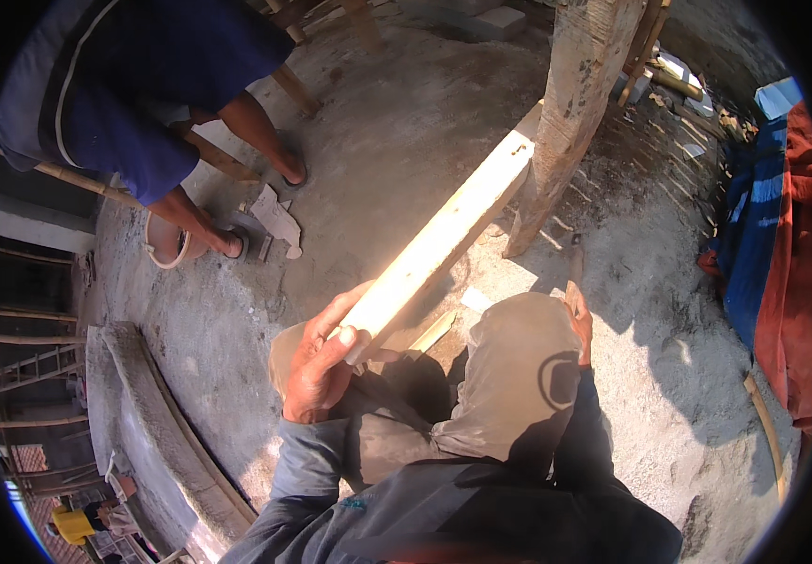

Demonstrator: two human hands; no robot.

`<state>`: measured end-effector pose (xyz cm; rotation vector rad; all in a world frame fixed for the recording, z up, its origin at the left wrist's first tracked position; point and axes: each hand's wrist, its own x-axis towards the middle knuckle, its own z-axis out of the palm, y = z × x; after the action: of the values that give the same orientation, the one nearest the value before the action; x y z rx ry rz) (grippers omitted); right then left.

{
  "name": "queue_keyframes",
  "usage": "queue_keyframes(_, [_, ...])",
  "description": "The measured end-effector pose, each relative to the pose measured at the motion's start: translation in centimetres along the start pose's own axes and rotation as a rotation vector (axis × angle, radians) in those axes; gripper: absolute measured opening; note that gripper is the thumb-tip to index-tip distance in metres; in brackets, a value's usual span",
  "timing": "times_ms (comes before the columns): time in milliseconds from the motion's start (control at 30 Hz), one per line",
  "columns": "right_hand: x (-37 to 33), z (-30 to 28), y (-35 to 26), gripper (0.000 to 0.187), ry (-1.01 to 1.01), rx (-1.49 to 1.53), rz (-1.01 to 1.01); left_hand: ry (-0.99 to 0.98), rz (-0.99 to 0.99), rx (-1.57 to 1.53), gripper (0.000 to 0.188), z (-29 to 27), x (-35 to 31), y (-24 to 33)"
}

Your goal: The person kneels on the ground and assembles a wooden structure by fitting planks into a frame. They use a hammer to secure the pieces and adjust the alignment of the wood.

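A squared wooden beam (451, 224) slants up and away in front of me, its pale upper face lit brightly by the sun. My left hand (320, 365) grips its near end, with the thumb on top and the fingers around the side. The far end reaches a rough upright wooden post (583, 103) and seems to touch it. Beside my bent right knee (519, 357), my right hand (581, 324) is partly hidden, fingers stretched out and holding nothing. Under the beam lies a pale strip of wood (433, 331) on the concrete floor, near my left knee.
A person in dark blue shorts (162, 85) stands at the far left, beside a bucket (166, 240) and a torn pale sheet (276, 221). Blue and red tarpaulin (796, 282) hangs at right. Left, a raised concrete edge (157, 414) borders a drop with bamboo poles (35, 423).
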<state>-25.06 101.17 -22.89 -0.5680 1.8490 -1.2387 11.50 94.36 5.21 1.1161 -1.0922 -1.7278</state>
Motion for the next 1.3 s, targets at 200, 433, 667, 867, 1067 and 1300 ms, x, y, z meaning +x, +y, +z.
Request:
queue_keyframes(200, [0.5,-2.5,3.3,0.069,-0.122,0.073,-0.08,-0.029,-0.065,-0.115,0.083,0.3,-0.8,-1.0])
queue_keyframes(433, [-4.5,-2.1,-6.6,0.067,-0.123,0.184,-0.086,0.017,0.174,0.129,0.091,-0.8,-1.3,-2.9])
queue_keyframes(667, [-8.2,-2.5,-11.5,0.064,0.135,0.161,-0.349,0.143,0.107,0.296,0.067,1.7,-1.1,-0.8])
queue_keyframes(867, [-11.9,-5.2,-17.9,0.058,0.143,-0.355,-0.377,0.024,0.414,0.392,0.051,-1.9,-0.1,-5.1])
queue_keyframes(1067, [-14.3,-1.6,-18.5,0.057,0.233,-0.271,-0.474,-0.027,0.257,0.47,0.051,-3.3,-1.3,-4.2])
queue_keyframes(1300, [-12.8,0.9,-20.3,0.057,0.176,-0.339,-0.433,-0.017,0.399,0.285,0.061,-2.4,0.1,-3.3])
